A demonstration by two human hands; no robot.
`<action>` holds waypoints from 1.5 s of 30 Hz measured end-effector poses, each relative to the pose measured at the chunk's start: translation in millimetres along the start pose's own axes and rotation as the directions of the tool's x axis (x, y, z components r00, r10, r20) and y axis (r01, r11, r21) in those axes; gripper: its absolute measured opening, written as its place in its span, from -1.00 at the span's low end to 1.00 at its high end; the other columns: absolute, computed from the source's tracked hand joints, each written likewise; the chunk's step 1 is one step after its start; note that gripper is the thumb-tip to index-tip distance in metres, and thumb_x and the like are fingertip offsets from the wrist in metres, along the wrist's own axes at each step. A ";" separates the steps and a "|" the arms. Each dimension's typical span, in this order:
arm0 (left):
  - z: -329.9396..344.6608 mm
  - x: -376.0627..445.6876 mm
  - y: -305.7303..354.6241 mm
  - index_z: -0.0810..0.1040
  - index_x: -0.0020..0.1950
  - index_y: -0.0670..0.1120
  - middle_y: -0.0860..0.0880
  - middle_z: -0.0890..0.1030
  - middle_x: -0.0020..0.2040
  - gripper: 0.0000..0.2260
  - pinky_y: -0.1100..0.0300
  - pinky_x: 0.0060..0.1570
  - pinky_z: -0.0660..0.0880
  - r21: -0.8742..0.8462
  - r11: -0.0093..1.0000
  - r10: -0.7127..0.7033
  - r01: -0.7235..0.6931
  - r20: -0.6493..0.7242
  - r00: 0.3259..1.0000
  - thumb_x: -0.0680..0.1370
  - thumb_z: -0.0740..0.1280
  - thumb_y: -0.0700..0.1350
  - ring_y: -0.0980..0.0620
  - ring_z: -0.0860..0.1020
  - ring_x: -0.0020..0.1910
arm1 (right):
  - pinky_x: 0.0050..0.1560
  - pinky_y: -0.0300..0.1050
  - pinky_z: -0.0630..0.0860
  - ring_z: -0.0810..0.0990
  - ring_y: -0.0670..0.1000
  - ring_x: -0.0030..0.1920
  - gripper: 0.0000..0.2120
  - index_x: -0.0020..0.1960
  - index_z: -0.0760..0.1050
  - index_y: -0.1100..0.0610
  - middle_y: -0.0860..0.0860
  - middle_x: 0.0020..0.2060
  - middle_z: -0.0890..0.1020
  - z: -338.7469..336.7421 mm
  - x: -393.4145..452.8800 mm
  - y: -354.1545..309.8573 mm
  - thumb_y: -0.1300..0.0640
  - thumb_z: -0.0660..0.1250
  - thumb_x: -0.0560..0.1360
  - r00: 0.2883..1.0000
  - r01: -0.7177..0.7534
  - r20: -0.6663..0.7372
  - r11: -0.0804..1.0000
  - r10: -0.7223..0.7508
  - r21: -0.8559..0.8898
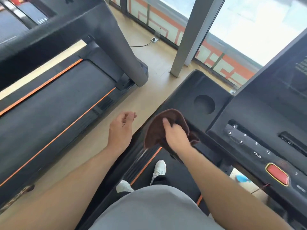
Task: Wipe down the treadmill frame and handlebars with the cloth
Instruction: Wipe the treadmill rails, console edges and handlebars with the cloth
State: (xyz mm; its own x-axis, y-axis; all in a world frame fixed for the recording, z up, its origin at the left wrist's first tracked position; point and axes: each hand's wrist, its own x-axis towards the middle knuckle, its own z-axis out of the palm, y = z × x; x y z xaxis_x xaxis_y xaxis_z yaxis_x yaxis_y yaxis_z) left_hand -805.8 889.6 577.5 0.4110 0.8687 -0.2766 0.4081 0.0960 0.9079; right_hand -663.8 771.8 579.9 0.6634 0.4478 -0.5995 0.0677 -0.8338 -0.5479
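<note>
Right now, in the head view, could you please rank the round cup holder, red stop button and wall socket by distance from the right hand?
From the right hand, which grips the brown cloth:
1. Round cup holder, just beyond it.
2. Red stop button, on the console to its right.
3. Wall socket, far ahead by the window.

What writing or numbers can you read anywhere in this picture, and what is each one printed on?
"3", "6", "9", "12": white numbers on the treadmill console's button strip.
"PROG": white word at the near end of that strip.
"2": faint number right of the red stop button.
Two white arrows sit on the strip: symbols, not text.
A small white marking further right of the red button is too blurred to read.
The brown cloth bears no text.
</note>
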 end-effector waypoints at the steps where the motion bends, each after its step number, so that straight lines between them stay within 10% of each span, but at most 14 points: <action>1: -2.7 -3.3 -1.5 0.64 0.09 -0.01 0.11 0.70 0.03 -0.78 0.05 0.26 0.51 0.015 1.000 0.002 -0.003 0.009 1.000 0.68 0.23 0.03 0.10 0.64 0.09 | 0.36 0.02 0.38 0.55 0.23 0.30 -0.27 0.42 0.48 0.22 0.19 0.30 0.60 -5.3 7.1 -2.7 -0.36 0.03 0.62 0.997 -0.064 0.054 0.997 0.061 0.048; 6: -17.6 -15.8 -6.2 0.63 0.13 0.04 0.13 0.68 0.06 -0.82 0.11 0.23 0.53 0.090 0.996 0.020 -0.024 0.040 0.999 0.65 0.28 0.05 0.16 0.61 0.08 | 0.37 0.10 0.50 0.63 0.19 0.19 -0.17 0.44 0.49 0.18 0.14 0.26 0.64 -8.7 18.6 4.2 -0.46 0.23 0.47 0.970 -0.220 0.183 0.889 0.158 0.402; 13: -4.2 -43.1 7.5 0.61 0.24 0.01 0.13 0.63 0.22 -0.78 0.22 0.28 0.42 0.217 0.886 0.366 -0.409 0.212 0.906 0.63 0.30 -0.16 0.19 0.52 0.19 | 0.05 0.03 0.55 0.65 0.19 0.08 -0.47 0.27 0.49 0.11 0.12 0.06 0.68 1.3 -22.2 18.5 -0.32 0.17 0.61 0.976 0.215 0.029 0.949 -0.215 -0.231; 20: 44.1 -71.4 5.3 0.44 0.47 -0.09 -0.02 0.50 0.43 -0.50 0.22 0.50 0.25 0.178 0.742 0.485 -0.646 0.522 0.701 0.53 0.25 -0.35 0.05 0.41 0.43 | 0.12 0.06 0.44 0.55 0.19 0.11 -0.43 0.50 0.37 0.00 0.01 0.33 0.54 -5.6 -62.5 61.7 0.01 0.37 0.51 0.857 0.339 -0.008 0.576 -0.515 -0.744; 31: 86.4 -126.5 -45.1 -0.02 0.65 -0.17 -0.10 0.01 0.67 -0.21 -0.11 0.60 0.00 0.540 0.342 0.424 -0.769 0.642 0.639 0.50 0.28 -0.10 -0.04 -0.08 0.65 | 0.11 0.03 0.50 0.54 0.13 0.19 -0.20 0.54 0.36 -0.09 -0.03 0.49 0.45 -26.3 -96.3 139.0 0.21 0.49 0.34 0.821 0.325 -0.092 0.593 -0.563 -0.737; 45: 173.2 -218.6 -50.2 -0.03 0.66 -0.13 -0.06 -0.03 0.68 -0.20 -0.05 0.61 -0.05 0.462 0.407 0.428 -0.788 0.666 0.611 0.52 0.32 -0.08 0.00 -0.16 0.65 | 0.22 0.02 0.58 0.53 0.05 0.38 -0.27 0.58 0.28 -0.16 -0.14 0.55 0.37 -96.6 -133.4 244.5 0.19 0.41 0.49 0.853 0.377 -0.103 0.741 -0.511 -0.556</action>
State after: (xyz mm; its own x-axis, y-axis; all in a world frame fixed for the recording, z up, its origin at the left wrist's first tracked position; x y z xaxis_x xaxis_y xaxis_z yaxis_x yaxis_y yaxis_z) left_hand -775.0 610.7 537.8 0.9685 0.2487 0.0096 0.2190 -0.8701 0.4415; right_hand -663.8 477.0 582.3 0.6081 0.7751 -0.1717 0.7145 -0.6286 -0.3071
